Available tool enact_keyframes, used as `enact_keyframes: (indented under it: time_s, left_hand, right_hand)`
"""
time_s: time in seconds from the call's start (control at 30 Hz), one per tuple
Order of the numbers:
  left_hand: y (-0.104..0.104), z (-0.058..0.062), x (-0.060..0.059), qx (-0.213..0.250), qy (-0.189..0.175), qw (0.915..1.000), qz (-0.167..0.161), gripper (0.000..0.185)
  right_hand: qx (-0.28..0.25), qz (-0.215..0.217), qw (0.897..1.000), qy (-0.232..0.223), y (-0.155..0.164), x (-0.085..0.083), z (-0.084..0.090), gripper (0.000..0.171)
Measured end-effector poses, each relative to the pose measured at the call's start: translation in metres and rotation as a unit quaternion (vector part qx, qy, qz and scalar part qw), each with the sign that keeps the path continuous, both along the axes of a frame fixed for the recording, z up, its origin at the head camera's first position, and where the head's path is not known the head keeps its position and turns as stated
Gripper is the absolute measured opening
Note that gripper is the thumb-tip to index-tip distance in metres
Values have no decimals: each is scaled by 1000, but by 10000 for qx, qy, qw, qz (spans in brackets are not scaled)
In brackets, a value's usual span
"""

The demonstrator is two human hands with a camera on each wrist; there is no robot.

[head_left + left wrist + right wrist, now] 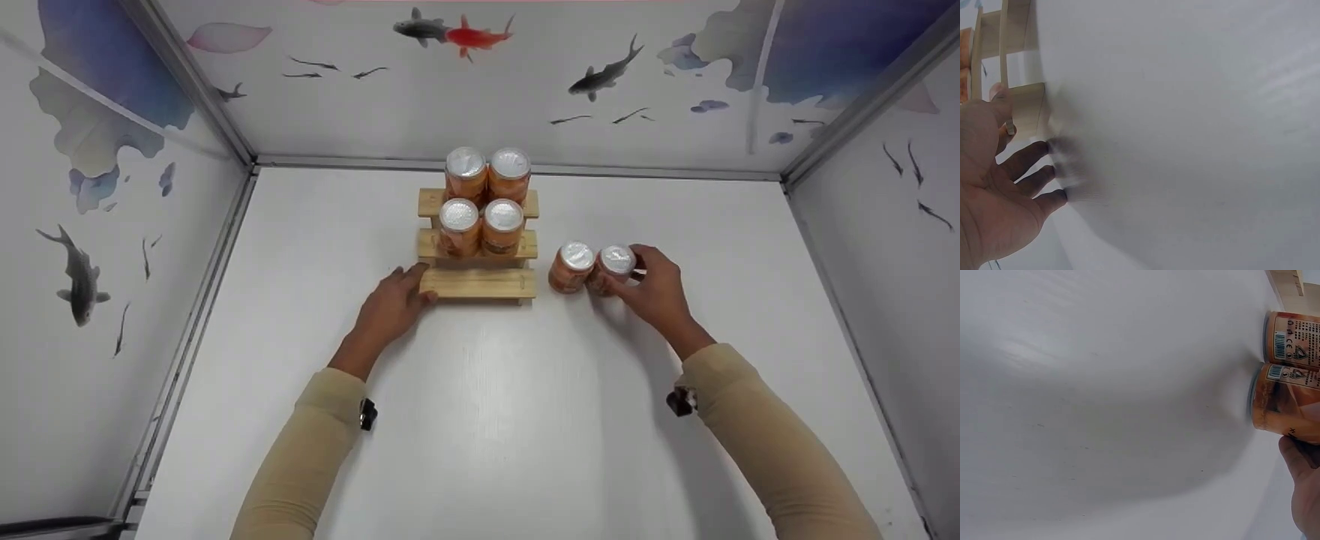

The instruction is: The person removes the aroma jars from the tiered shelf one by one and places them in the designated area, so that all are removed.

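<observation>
A stepped wooden rack (480, 285) stands on the table, its lowest step bare. My left hand (390, 304) pinches the left end of that step between thumb and forefinger, while the other fingers (1033, 181) spread down to the tabletop. On the right, my right hand (658, 291) grips an orange can (618, 259) with a silver lid, its thumb on the near side. A matching can (571, 267) stands upright close beside it, to the left. Printed labels with barcodes show on both cans in the right wrist view.
Two similar cans (480, 225) stand side by side on the middle step, and two more cans (487, 176) on the top one. The white table (480, 420) is enclosed by panels (315, 112) painted with fish.
</observation>
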State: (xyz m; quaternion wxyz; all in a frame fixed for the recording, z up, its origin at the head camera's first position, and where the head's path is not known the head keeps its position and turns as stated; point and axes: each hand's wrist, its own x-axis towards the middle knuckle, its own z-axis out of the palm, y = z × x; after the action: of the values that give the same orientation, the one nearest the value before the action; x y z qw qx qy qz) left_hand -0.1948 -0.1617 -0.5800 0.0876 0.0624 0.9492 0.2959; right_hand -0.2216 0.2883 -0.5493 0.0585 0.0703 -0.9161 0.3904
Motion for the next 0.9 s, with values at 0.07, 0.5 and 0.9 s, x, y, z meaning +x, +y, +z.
enact_keyframes:
  time_s: [0.07, 0.5, 0.9]
  left_hand:
    - [0, 1, 0, -5, 5, 10000, 8, 69]
    - [2, 4, -1, -7, 37, 10000, 38, 65]
    - [4, 1, -1, -31, 47, 10000, 20, 66]
  right_hand:
    - [11, 12, 9999, -140, 0, -2, 2, 61]
    - [134, 195, 9975, -664, 1, -7, 15, 60]
    - [235, 215, 9962, -813, 0, -5, 16, 59]
